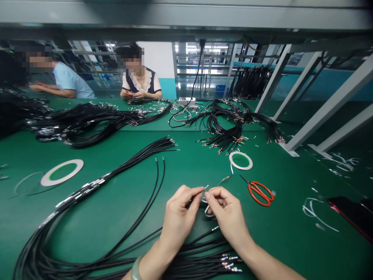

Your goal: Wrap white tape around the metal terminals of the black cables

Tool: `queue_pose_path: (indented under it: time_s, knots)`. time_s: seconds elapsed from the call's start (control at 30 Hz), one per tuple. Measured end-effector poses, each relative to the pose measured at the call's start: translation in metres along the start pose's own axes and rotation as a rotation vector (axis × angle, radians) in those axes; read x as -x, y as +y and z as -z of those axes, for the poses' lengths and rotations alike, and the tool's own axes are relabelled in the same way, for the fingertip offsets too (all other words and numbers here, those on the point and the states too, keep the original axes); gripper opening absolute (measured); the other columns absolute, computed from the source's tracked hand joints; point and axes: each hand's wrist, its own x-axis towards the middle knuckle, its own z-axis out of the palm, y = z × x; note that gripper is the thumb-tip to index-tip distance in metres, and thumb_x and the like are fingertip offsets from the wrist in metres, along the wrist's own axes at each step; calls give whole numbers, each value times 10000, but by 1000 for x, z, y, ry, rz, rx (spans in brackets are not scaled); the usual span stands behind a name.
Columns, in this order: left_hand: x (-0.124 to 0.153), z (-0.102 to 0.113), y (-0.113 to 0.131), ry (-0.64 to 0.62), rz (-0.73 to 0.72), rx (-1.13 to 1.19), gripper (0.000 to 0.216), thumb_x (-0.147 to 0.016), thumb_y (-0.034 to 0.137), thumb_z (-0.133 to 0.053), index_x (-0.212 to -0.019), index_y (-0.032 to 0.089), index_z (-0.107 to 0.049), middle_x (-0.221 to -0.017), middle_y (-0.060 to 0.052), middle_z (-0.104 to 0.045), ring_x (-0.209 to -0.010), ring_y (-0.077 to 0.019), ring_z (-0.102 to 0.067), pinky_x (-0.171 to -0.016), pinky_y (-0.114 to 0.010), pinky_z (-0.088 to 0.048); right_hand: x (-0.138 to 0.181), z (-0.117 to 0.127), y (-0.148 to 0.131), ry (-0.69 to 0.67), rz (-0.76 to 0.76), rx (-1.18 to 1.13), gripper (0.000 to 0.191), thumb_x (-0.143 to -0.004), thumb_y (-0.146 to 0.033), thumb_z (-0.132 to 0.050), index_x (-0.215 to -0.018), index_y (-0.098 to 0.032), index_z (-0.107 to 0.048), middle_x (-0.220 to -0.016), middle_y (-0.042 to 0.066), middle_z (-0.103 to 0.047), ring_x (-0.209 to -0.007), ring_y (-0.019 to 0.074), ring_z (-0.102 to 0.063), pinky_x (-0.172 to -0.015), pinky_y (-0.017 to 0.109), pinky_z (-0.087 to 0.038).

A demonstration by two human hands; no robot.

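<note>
My left hand (181, 212) is closed in a pinch on a thin black cable, whose bright tip (206, 186) sticks out past the fingers. Close beside it, my right hand (227, 213) pinches a narrow white tape strip (208, 212) against the cable end. The strip dangles in a loop under the right fingers. Beyond the hands, a white and green tape roll (250, 164) trails a loose length of tape. Orange-handled scissors (260, 193) lie to the right of my right hand. Below both wrists runs a bundle of black cables (201, 259) with shiny ends.
Curving along the left is a long black cable bundle (32, 241). A second tape roll (46, 179) lies there. Further back are cable heaps (87, 134), a power strip (187, 102) and two people. Grey metal legs (323, 116) stand on the right, near tape scraps (311, 210).
</note>
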Motion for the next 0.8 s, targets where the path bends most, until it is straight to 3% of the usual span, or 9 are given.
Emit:
queue_pose_path:
  time_s: [0.37, 0.8]
  knots:
    - [1, -3, -2, 19, 89, 24, 177, -830, 235, -613, -979, 236, -709, -829, -32, -670, -734, -166, -653, -651, -232, -513, 0, -1, -1, 4, 2, 1, 246, -814, -407, -643, -768, -168, -606, -691, -9, -602, -512, 103, -530, -486, 218, -438]
    - [0, -1, 1, 7, -21, -52, 193, -845, 183, -593, -978, 239, -720, -789, -30, -669, -702, -154, -621, -649, -233, -482, 0, 1, 0, -1, 9, 2, 202, -838, -363, -628, -778, -172, -602, -688, -18, -595, -522, 97, -528, -498, 212, -432]
